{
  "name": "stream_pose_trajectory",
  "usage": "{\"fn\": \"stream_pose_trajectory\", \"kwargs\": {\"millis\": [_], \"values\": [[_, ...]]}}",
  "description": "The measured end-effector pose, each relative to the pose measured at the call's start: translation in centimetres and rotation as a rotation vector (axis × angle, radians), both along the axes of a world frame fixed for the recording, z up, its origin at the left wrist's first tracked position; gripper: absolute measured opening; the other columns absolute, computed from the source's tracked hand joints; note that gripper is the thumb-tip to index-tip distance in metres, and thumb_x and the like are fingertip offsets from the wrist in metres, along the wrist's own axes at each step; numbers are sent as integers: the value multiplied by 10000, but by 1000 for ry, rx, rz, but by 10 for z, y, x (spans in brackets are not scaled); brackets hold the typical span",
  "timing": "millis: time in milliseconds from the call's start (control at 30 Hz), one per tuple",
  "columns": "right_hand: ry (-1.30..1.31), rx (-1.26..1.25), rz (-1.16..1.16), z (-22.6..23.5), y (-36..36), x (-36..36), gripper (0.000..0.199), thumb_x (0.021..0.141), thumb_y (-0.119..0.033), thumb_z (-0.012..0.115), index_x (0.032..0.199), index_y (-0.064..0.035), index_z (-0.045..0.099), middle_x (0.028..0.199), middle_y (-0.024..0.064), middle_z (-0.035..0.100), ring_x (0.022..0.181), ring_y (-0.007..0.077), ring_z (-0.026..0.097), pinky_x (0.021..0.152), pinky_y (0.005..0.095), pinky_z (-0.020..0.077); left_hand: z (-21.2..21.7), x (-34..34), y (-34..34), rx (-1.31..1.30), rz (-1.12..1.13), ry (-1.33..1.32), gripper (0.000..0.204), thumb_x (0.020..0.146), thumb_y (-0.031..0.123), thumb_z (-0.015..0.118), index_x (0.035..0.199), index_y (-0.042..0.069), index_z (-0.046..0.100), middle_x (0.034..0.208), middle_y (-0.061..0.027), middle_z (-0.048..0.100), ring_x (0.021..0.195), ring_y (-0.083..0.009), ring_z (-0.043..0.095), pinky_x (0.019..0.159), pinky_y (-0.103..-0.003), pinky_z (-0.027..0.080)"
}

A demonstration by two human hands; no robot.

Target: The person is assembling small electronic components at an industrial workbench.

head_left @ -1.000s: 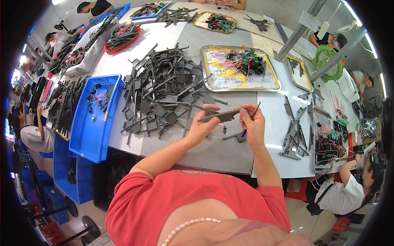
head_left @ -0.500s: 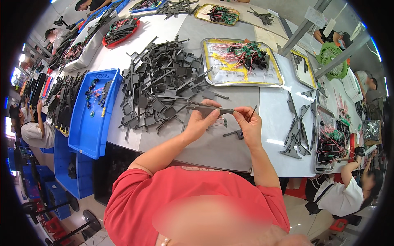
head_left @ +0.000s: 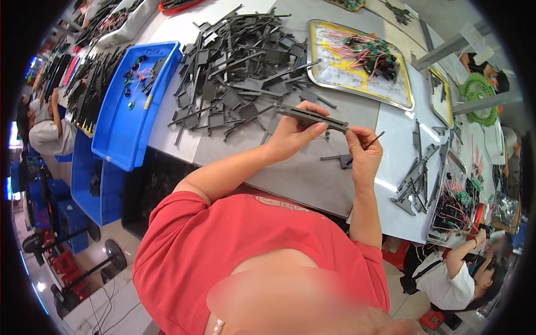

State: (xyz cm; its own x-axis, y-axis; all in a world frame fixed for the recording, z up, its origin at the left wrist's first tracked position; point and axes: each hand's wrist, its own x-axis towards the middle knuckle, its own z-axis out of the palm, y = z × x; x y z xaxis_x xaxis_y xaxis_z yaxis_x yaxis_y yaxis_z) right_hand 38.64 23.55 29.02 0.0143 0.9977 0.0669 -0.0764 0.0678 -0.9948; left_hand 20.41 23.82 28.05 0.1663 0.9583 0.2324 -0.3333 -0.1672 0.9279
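Note:
A long, narrow dark grey plastic housing (head_left: pixel 314 116) is held above the table between my two hands, its ribbed, channelled side showing. My left hand (head_left: pixel 295 135) is closed round its left part, thumb along the near edge. At the other end, my right hand (head_left: pixel 364 153) pinches the tip between thumb and fingers. A thin dark stick-like tool (head_left: pixel 376 139) also pokes out of my right hand; its kind is not clear. Below the housing, a grey bracket-like part (head_left: pixel 334 159) lies on the table, and a small wired piece (head_left: pixel 328 135) is partly hidden behind my left hand.
A large heap of grey plastic parts (head_left: pixel 234 72) covers the table ahead. To the left stands a blue bin (head_left: pixel 99 146) with wired pieces; at the far right, a metal tray (head_left: pixel 411 104) holds red-wired boards. More grey parts (head_left: pixel 414 181) lie right, near another wired tray (head_left: pixel 431 237).
The head view has shifted, so the table sits higher in the picture. Between my hands the housing has turned from its flat face to its channelled side; both hands still hold it.

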Motion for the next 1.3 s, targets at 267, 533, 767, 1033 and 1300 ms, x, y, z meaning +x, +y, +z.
{"fn": "stream_pose_trajectory", "kwargs": {"millis": [267, 533, 767, 1033, 1300], "values": [[-47, -22, -4, -2, 2, 1, 96, 810, -94, 678, 878, -51, 625, 766, -38, 584, 676, 21, 480, 611, 155, 359, -3, -2, -1, -53, -24, -53, 282, 863, 199, 623, 1054, 33, 500, 804, 12, 541, 735, -33, 491, 638, -183, 418], [-42, -29, -26, -2, -1, -1, 106, 809, -109, 683, 872, -50, 622, 755, -42, 573, 668, 20, 471, 606, 155, 353, -7, -4, 1, -82, -91, -93, 283, 868, 216, 611, 1072, 41, 523, 862, -3, 583, 723, -37, 479, 624, -188, 399], [-48, -17, -52, -4, -2, -3, 115, 810, -116, 684, 873, -44, 618, 759, -38, 573, 670, 19, 471, 610, 152, 353, -10, -5, 2, -61, -87, -61, 291, 872, 233, 607, 1071, 32, 539, 831, -6, 580, 672, -35, 458, 581, -182, 377], [-59, -23, -44, -2, -4, -2, 115, 807, -114, 687, 871, -43, 622, 756, -41, 570, 656, 13, 459, 591, 152, 343, -13, -4, 3, -11, -95, -56, 280, 879, 209, 595, 1088, 31, 541, 802, 7, 566, 649, -34, 440, 564, -182, 363], [18, 22, -31, -3, -3, -5, 92, 802, -75, 685, 864, -38, 629, 741, -50, 564, 633, 5, 442, 567, 148, 332, -2, -5, 0, -30, -54, -3, 285, 884, 250, 591, 1061, 31, 549, 804, 16, 556, 697, -29, 463, 598, -178, 381]]}}
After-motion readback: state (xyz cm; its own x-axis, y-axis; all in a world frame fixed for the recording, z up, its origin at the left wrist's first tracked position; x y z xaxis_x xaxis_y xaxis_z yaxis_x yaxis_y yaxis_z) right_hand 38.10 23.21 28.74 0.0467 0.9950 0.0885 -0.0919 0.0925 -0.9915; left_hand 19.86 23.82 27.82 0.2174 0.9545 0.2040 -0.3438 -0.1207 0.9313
